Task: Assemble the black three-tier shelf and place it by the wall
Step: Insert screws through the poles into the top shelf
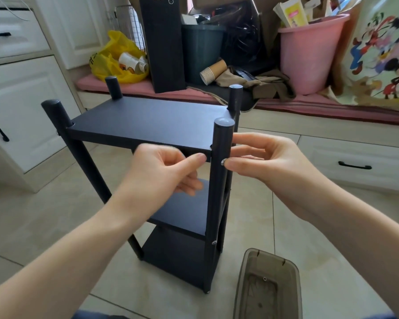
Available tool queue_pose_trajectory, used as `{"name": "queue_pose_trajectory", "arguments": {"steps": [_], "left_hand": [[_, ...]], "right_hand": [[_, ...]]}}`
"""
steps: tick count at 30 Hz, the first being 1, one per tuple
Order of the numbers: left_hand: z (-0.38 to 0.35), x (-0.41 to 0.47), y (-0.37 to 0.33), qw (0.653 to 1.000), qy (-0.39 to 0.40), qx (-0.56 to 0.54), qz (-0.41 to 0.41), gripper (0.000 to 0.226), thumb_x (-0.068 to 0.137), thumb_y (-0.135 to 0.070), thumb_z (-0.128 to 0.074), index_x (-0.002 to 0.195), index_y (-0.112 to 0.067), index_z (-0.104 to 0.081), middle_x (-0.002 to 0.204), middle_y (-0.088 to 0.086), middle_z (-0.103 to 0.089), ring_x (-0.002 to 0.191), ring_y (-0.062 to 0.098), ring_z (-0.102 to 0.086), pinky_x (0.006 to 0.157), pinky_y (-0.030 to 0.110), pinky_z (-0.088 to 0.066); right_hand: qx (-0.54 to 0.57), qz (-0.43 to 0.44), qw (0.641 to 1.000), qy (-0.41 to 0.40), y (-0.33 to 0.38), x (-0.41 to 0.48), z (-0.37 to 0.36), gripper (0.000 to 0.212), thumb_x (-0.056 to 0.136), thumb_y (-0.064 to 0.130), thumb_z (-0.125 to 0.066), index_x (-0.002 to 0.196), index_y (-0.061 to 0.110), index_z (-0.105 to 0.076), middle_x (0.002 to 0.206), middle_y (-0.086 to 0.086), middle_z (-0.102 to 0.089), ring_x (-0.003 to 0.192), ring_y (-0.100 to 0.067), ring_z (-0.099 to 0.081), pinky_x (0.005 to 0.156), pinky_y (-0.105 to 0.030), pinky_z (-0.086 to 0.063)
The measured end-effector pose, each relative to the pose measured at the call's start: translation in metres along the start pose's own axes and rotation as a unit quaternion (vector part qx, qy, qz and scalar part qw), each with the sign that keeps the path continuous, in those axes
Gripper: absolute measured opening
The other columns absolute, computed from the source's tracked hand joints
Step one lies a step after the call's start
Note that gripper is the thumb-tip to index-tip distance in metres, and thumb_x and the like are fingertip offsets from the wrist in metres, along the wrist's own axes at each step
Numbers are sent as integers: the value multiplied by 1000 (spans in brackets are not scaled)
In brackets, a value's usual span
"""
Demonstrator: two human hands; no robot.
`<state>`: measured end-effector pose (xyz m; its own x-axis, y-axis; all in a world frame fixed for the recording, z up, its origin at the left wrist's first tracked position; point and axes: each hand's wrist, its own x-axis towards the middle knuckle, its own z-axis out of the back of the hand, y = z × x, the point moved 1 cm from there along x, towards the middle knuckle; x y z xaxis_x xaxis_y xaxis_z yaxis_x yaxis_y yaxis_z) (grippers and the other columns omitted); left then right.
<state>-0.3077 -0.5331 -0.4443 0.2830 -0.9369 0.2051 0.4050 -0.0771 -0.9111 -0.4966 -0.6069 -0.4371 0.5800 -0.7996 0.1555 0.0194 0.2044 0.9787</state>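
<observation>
**Hands at the front post of the black shelf**

The right hand (265,162) pinches a small silver screw (223,162) between thumb and fingertips and holds it against the side of the front right post (218,203). The left hand (166,173) is just on the other side of this post, in front of the edge of the top board (148,125). Its fingers are curled and the thumb points to the post; I cannot tell if it holds something.

The black shelf (182,256) stands upright on the tiled floor (320,226), with three boards one above the other and four round posts that rise a little over the top board. On the floor just beside it, to the right, lies a brown see-through plastic box (267,284).

Behind the shelf a pink cushion (309,107) carries a yellow bag (108,63), a tall black carton (164,47), a stack of paper cups (213,71) lying on its side and a pink bucket (309,56). White cabinets (21,93) with black handles are on the left.
</observation>
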Motion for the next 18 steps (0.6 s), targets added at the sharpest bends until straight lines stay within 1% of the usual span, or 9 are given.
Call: {"name": "queue_pose_trajectory", "arguments": {"steps": [1, 2, 4, 6, 8, 11, 13, 16, 18], "left_hand": [[1, -4, -3, 992, -58, 62, -89, 34, 84, -44, -77, 64, -18, -70, 61, -7, -72, 56, 8, -69, 61, 10, -49], [0, -7, -8, 971, -107, 123, -173, 33, 84, -44, -78, 64, -19, -69, 61, -10, -70, 58, 7, -67, 61, 6, -45], [-4, -9, -15, 925, -145, 216, -278, 29, 80, -47, -78, 79, -19, -72, 79, -13, -70, 78, 5, -63, 73, 10, -44], [-8, -4, -15, 912, -109, 273, -286, 45, 74, -52, -75, 101, -16, -73, 102, -8, -69, 104, 11, -59, 89, 24, -46], [-10, 2, -14, 923, -66, 278, -256, 56, 71, -55, -73, 112, -17, -71, 111, -7, -68, 113, 12, -53, 95, 26, -42], [-14, 8, -13, 929, -56, 257, -262, 53, 72, -55, -72, 110, -19, -71, 103, -16, -59, 105, 1, -46, 85, 15, -38], [-15, 12, -12, 930, -63, 246, -264, 51, 72, -55, -73, 107, -19, -71, 99, -18, -57, 101, -1, -45, 84, 12, -38], [-17, 12, -11, 933, -74, 236, -263, 48, 72, -52, -75, 105, -18, -70, 96, -17, -59, 98, 5, -50, 81, 21, -42], [-18, 12, -11, 932, -75, 237, -264, 48, 72, -51, -75, 105, -17, -70, 95, -16, -58, 98, 7, -50, 81, 27, -43]], "right_hand": [[3, -3, 1000, 3, 0, 0, 0, 37, 82, 4, -75, 114, 24, -73, 100, 0, -78, 96, -12, -73, 84, -16, -54], [6, -6, 1000, 4, 1, 0, 1, 37, 82, 4, -75, 112, 24, -74, 99, 1, -78, 95, -11, -73, 79, -13, -53], [11, -14, 1000, 3, 1, 1, 1, 34, 82, 5, -75, 109, 25, -76, 98, 0, -78, 91, -8, -73, 72, -11, -51], [10, -24, 1000, 1, 0, 2, 1, 31, 81, 10, -76, 106, 28, -77, 98, 0, -78, 88, -8, -73, 73, -15, -52], [16, -36, 999, 1, -1, 3, 1, 31, 80, 14, -77, 106, 32, -77, 100, 0, -77, 89, -9, -72, 81, -25, -50], [21, -49, 999, 2, -2, 4, 2, 32, 79, 17, -77, 107, 33, -77, 102, -1, -77, 93, -11, -71, 93, -34, -51], [24, -58, 998, 2, -2, 4, 3, 32, 79, 17, -77, 108, 32, -77, 102, -1, -77, 95, -12, -71, 95, -36, -50], [41, -78, 996, 4, -3, 6, 5, 34, 81, 18, -75, 114, 24, -74, 107, -7, -76, 104, -22, -71, 102, -40, -50], [106, -106, 989, 12, -3, 9, 5, 37, 89, 23, -67, 125, 16, -66, 114, -13, -73, 106, -29, -70, 103, -46, -51]]}}
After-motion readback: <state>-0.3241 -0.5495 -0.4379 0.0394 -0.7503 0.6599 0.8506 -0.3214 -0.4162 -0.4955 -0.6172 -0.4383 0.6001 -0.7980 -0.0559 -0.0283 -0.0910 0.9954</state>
